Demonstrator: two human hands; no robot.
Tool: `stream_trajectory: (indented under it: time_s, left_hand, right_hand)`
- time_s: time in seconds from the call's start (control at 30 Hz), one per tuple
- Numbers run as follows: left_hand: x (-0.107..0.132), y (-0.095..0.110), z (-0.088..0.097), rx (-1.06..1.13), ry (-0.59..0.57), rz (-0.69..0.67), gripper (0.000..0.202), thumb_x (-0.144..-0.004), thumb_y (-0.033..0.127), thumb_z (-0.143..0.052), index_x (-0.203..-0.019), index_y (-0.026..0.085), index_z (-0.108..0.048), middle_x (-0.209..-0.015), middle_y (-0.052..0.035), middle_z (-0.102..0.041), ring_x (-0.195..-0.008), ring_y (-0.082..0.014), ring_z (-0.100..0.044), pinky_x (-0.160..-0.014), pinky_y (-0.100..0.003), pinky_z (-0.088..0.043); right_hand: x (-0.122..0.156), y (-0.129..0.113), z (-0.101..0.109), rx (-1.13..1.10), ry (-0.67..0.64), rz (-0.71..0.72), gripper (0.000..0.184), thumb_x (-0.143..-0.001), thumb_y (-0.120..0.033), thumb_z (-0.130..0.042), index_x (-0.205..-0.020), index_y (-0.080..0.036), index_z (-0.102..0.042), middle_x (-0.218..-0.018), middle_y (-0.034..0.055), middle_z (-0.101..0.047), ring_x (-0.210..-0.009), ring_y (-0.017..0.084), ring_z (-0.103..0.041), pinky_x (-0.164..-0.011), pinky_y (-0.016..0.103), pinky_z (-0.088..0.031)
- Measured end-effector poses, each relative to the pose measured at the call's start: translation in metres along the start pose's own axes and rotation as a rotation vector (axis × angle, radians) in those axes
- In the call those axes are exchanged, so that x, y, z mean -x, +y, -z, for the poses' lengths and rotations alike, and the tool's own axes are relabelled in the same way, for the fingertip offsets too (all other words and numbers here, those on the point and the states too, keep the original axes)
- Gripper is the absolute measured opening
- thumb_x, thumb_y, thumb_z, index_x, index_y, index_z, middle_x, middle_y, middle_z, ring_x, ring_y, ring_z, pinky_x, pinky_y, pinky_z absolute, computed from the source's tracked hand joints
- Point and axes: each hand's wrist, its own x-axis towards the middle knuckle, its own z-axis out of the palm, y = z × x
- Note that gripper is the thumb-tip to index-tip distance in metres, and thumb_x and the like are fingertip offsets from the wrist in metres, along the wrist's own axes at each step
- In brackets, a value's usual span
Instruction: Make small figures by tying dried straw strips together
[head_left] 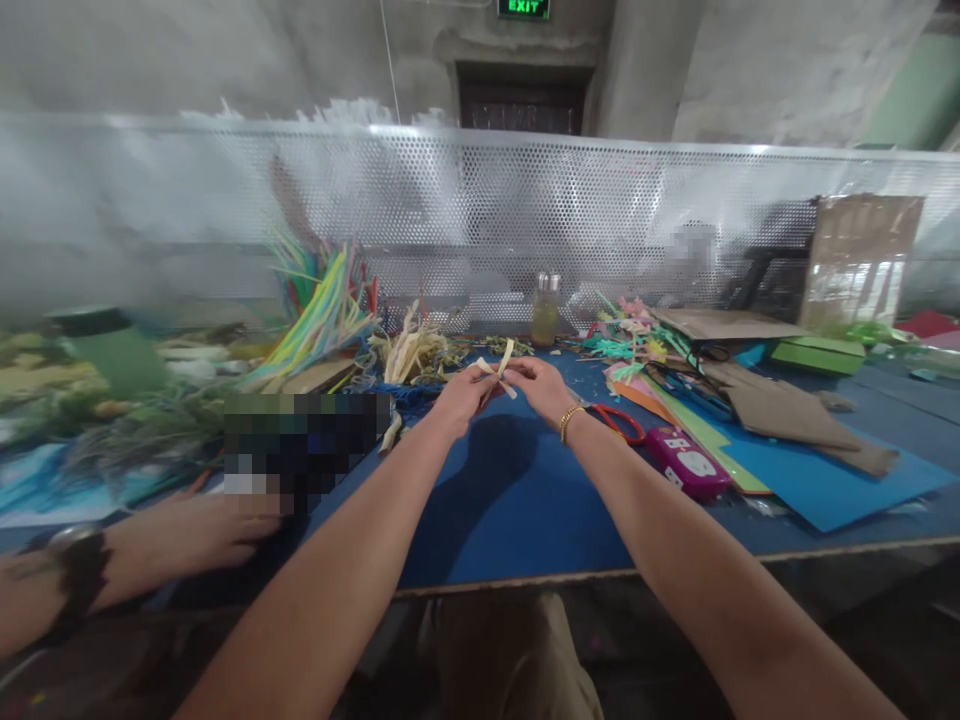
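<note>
Trousers (517, 650) show below the edge of the blue table (517, 520), between your forearms. At your left, another person's hand (187, 535), with a dark watch (79, 560) at the wrist, reaches over the table's near side. Your left hand (459, 398) and right hand (547, 390) meet above the tabletop, both with fingers drawn in narrow, pinching pale strips (508, 354) between the fingertips; the strips cross and poke up from your grip. A gold bracelet (568, 422) circles your right wrist. Just beyond that wrist, to the right, lie a red loop (621, 422) and a purple case (686, 462), near a blue sheet (840, 485) and cardboard (795, 405). Farther off, a pale dried bunch (416, 350) sits left of your hands, beside coloured strands (322, 315). A lidded jar (546, 312) stands before the perforated screen (495, 185), and a green exit sign (523, 8) glows above.
</note>
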Motion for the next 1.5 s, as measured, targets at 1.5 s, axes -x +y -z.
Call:
stream_trajectory:
  time_s: [1.5]
  left_hand:
    - [0.004, -0.003, -0.008, -0.089, 0.035, 0.008, 0.020, -0.065, 0.029, -0.076, -0.080, 0.017, -0.068, -0.064, -0.0011, -0.062, -0.053, -0.0107, -0.052, -0.050, -0.022, -0.030]
  right_hand:
    - [0.003, 0.002, -0.009, 0.180, 0.282, 0.045, 0.033, -0.074, -0.048, -0.062, -0.060, -0.018, -0.065, -0.067, 0.0001, -0.061, -0.065, 0.014, -0.052, -0.064, 0.027, -0.041]
